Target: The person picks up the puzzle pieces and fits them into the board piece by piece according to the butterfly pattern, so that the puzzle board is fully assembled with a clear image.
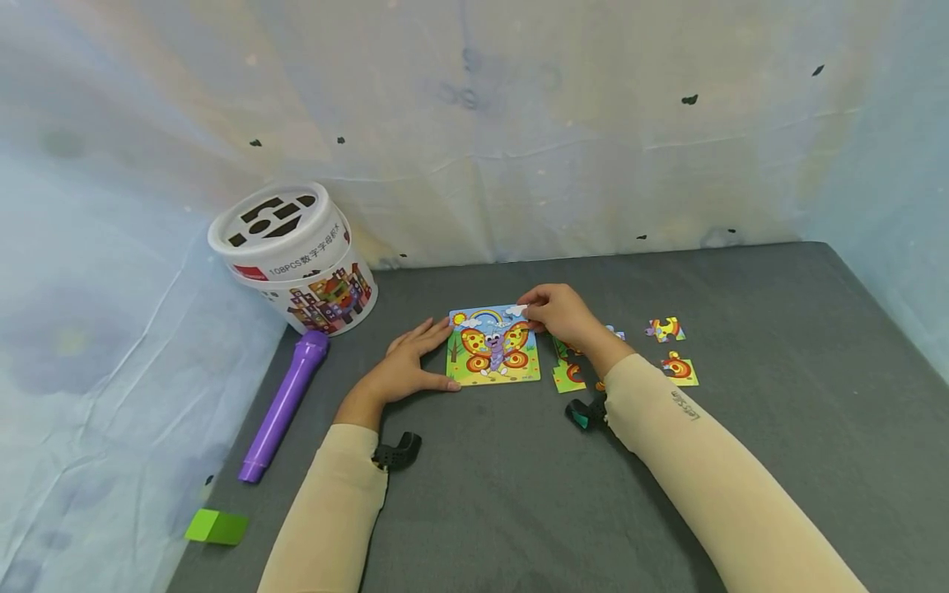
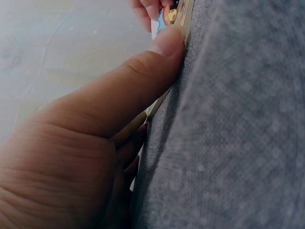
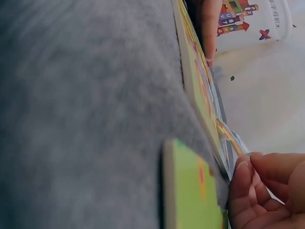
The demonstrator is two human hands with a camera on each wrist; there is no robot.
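A square butterfly jigsaw puzzle (image 1: 530, 375) lies on the grey cloth in the head view. My left hand (image 1: 404, 366) rests at its left side, fingers extended at the upper left edge and thumb (image 2: 167, 40) at the near left corner. At the upper right corner, my right hand (image 1: 567, 317) pinches a puzzle piece (image 3: 229, 135) between thumb and fingertips. That piece is tilted, one end down at the puzzle's surface. Beside the puzzle, partly hidden under the right forearm, are loose pieces (image 1: 569, 377).
Farther right lie two more loose pieces, an upper one (image 1: 666, 329) and a lower one (image 1: 680, 369). A white block bucket (image 1: 326, 284) stands at the back left, with a purple stick-shaped object (image 1: 282, 412) before it. Near the left edge is a green block (image 1: 217, 527).
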